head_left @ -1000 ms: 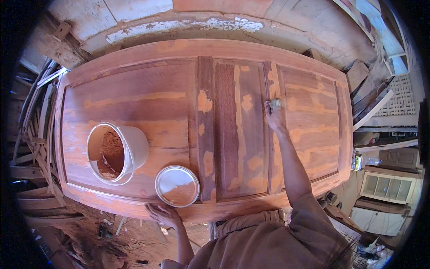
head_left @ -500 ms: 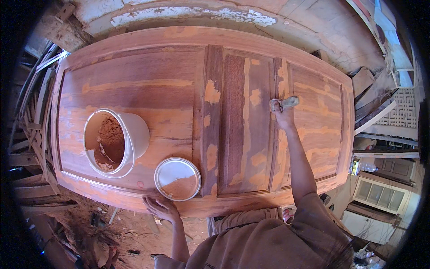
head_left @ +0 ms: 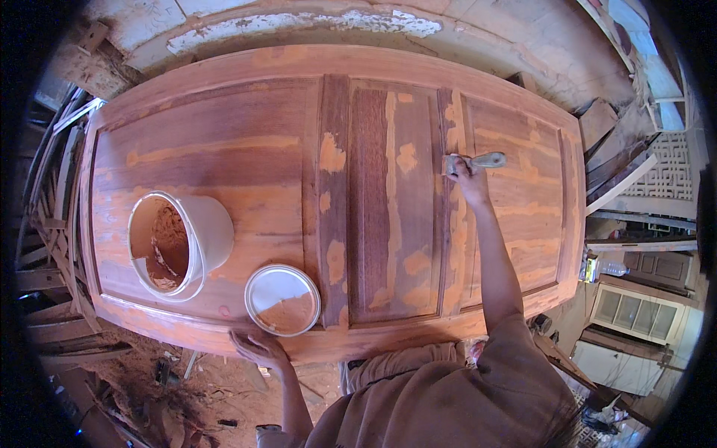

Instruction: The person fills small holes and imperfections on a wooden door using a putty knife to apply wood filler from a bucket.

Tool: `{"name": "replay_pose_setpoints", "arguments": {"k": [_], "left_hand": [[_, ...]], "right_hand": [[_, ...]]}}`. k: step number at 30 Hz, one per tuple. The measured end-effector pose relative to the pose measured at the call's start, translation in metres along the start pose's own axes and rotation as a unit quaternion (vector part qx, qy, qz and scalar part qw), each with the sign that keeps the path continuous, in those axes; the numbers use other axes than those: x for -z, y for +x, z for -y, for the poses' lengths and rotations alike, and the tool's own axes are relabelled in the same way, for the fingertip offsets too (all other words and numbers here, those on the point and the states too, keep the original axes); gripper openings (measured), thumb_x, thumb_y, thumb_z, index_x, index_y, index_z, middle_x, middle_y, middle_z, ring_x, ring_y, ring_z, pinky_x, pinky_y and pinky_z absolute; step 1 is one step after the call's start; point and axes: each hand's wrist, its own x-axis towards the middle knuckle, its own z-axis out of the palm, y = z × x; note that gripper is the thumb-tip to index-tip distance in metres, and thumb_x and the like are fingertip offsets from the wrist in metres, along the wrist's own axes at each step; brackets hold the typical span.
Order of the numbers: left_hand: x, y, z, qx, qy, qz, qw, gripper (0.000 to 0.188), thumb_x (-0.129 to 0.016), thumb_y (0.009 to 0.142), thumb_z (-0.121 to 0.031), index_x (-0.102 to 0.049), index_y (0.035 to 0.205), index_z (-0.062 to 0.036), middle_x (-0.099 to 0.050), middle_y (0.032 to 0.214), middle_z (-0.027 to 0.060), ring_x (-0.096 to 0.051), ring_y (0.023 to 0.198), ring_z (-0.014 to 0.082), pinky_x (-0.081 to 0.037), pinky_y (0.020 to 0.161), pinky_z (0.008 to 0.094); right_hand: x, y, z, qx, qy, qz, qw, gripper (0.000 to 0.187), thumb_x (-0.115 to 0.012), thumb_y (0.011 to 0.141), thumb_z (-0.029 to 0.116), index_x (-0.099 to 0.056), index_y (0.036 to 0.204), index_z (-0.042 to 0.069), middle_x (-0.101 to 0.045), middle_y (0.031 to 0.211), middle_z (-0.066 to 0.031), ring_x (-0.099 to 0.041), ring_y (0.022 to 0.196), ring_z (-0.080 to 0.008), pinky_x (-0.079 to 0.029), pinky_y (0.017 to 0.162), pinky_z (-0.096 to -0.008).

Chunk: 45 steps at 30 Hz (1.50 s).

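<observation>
A large reddish-brown panelled wooden door (head_left: 246,112) lies flat before me, streaked with patches of orange filler. My right hand (head_left: 469,181) grips a putty knife (head_left: 490,160), its handle pointing right and its blade at the narrow upright strip right of the middle. Fingers outstretched, my left hand (head_left: 260,349) rests on the door's near edge. Left of centre, a white bucket (head_left: 216,233) stands tilted in view, with orange-brown filler inside. Beside it, close to my left hand, lies a round white lid (head_left: 270,287) with filler over its lower part.
Timber pieces (head_left: 56,280) are stacked along the left side. Boards (head_left: 620,187) and a white-framed window-like panel (head_left: 639,313) stand at the right. A pale wall-side surface (head_left: 508,45) runs behind the door. Debris and dust cover the ground (head_left: 239,392) below the near edge.
The view has shifted slightly, so the door, bucket and lid sit further left. My right hand has turned the putty knife a little, still on the same strip. My left hand stays on the edge.
</observation>
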Motion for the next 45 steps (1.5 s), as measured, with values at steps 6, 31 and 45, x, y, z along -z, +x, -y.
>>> {"name": "replay_pose_setpoints", "arguments": {"k": [6, 31, 45], "left_hand": [[0.005, 0.003, -0.005, -0.003, -0.002, -0.003, 1.0, 0.048, -0.037, 0.102, -0.029, -0.043, 0.134, 0.0057, -0.044, 0.137, 0.0254, -0.043, 0.126, 0.0404, -0.032, 0.106, 0.0504], [0.002, -0.002, -0.001, -0.02, 0.066, 0.022, 0.997, 0.05, -0.037, 0.101, -0.035, -0.045, 0.132, 0.0031, -0.044, 0.137, 0.0234, -0.044, 0.125, 0.0395, -0.034, 0.103, 0.0524], [-0.004, -0.001, -0.003, -0.022, 0.036, 0.011, 0.999, 0.054, -0.038, 0.101, -0.039, -0.044, 0.133, 0.0035, -0.045, 0.135, 0.0247, -0.044, 0.123, 0.0408, -0.035, 0.102, 0.052]], "right_hand": [[-0.03, -0.009, 0.006, 0.098, -0.369, -0.013, 0.924, 0.019, -0.06, 0.089, 0.016, -0.063, 0.095, -0.002, -0.068, 0.085, -0.0166, -0.068, 0.08, -0.0248, -0.055, 0.071, -0.0383], [0.002, 0.009, 0.016, 0.084, -0.112, -0.075, 0.987, 0.024, -0.06, 0.087, 0.02, -0.061, 0.082, -0.003, -0.065, 0.075, -0.019, -0.064, 0.066, -0.0265, -0.05, 0.06, -0.0343], [-0.102, 0.016, -0.002, 0.071, -0.607, -0.051, 0.79, 0.023, -0.062, 0.08, 0.019, -0.067, 0.089, -0.001, -0.067, 0.086, -0.0243, -0.067, 0.082, -0.0366, -0.053, 0.074, -0.0461]]}}
